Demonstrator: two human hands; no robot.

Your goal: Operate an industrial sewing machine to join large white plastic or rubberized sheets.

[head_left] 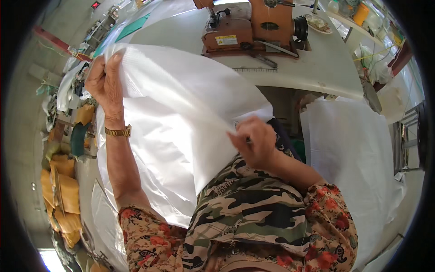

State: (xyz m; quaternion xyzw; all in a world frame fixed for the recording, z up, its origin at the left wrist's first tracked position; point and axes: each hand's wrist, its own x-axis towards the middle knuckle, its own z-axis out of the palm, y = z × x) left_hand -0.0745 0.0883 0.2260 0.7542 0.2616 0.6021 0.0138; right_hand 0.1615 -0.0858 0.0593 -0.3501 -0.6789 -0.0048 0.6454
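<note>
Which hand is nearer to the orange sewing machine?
Right. The right hand grips the white sheet below the sewing machine; the left hand holds its far left edge.

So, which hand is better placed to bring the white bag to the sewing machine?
Probably the left hand: it grips the white bag at its top edge, raised nearer the sewing machine. The right hand pinches the lower edge, close to the body.
</note>
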